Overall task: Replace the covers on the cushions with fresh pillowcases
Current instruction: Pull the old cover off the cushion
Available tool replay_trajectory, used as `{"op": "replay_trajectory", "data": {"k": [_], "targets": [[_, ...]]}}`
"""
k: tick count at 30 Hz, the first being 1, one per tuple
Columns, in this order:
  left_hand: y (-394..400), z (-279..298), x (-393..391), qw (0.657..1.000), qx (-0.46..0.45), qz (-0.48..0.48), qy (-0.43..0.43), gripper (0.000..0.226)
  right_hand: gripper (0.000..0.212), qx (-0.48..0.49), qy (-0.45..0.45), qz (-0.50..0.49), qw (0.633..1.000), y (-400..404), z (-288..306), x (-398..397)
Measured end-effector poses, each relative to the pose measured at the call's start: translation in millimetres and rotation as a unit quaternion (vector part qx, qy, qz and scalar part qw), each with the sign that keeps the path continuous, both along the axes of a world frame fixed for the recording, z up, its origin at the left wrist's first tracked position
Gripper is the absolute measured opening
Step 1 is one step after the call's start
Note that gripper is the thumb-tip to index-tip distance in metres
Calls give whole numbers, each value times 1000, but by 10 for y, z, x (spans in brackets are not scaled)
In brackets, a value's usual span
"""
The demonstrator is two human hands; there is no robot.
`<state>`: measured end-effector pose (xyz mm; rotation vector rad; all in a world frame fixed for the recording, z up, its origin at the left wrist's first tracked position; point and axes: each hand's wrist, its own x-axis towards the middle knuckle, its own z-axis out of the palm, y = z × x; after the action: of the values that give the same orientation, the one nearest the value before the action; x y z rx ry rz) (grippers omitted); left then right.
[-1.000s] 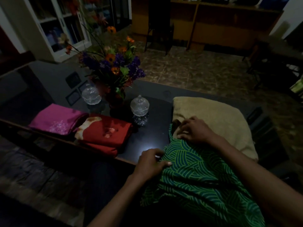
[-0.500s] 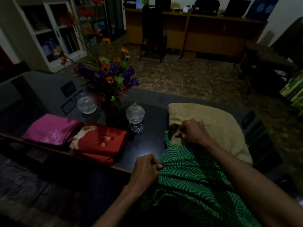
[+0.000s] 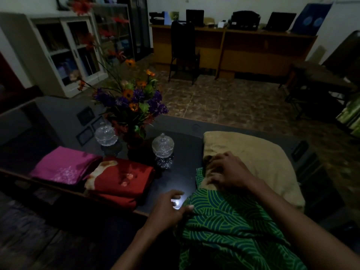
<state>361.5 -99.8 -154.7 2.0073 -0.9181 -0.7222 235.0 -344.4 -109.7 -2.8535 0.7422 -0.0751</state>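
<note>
- A folded magenta cloth [image 3: 63,165] and a folded red cloth [image 3: 124,177] lie side by side at the left of the dark table [image 3: 181,152], well apart from both hands; these look like the fresh pillowcases.
- The left hand [image 3: 168,208] sits at the near left edge of the green patterned cover [image 3: 229,227], thumb and fingers loosely curled and touching the hem; whether it truly pinches the fabric I cannot tell.
- The right hand [image 3: 227,172] lies spread and blurred on the tan cushion [image 3: 259,162], right at the cover's mouth, gripping nothing visible.
- The cushion's long axis runs away from the person, toward the upper left; the cover trails toward the body, so I judge it peels nearward.
- No readable writing or labels.
</note>
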Motion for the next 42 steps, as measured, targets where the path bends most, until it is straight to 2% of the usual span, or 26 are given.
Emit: {"op": "replay_trajectory", "data": {"k": [1,3,9,13,15,20,23,27,29,31,33,36,38,39,41,42], "targets": [[-18,-16,7,999,33,-19,7,54,49,3,21,20,1000,50,-25,11],[-48,-32,-4,993,82,-86,-16,50,42,7,50,49,998,138,-64,53],[-33,-6,-37,995,54,-72,-35,38,20,-90,59,44,993,295,-42,104],[15,-35,-44,997,56,-52,9,36,14,-92,18,10,996,277,-11,48],[68,-31,-62,997,54,-52,16,23,11,-83,-3,-8,996,279,-19,15],[167,-54,-116,999,40,0,25,50,9,-60,-32,-70,995,315,-78,4],[226,-151,-151,998,48,-1,40,47,4,-56,-49,-99,992,334,-96,3],[395,-228,-222,998,31,-14,53,43,16,-27,-54,-168,984,305,27,59],[456,-198,-245,998,34,-27,53,38,15,-26,-50,-190,980,305,50,97],[506,-216,-251,997,41,-52,44,43,13,-20,-56,-199,978,308,40,105],[549,-194,-244,995,59,-78,35,43,9,-22,-57,-192,980,312,25,75],[549,-130,-173,988,81,-117,66,39,5,-51,-56,-150,986,328,14,18],[460,-51,-103,992,58,-85,69,18,5,-60,-47,-96,992,339,8,-14],[383,-40,-53,996,40,-45,60,21,7,-55,-41,-64,996,342,6,-28],[204,-13,10,998,30,15,45,53,16,-35,-37,-14,999,351,-18,-56],[111,-2,25,999,35,16,16,54,24,-19,-32,-3,999,368,-16,-63]]}}
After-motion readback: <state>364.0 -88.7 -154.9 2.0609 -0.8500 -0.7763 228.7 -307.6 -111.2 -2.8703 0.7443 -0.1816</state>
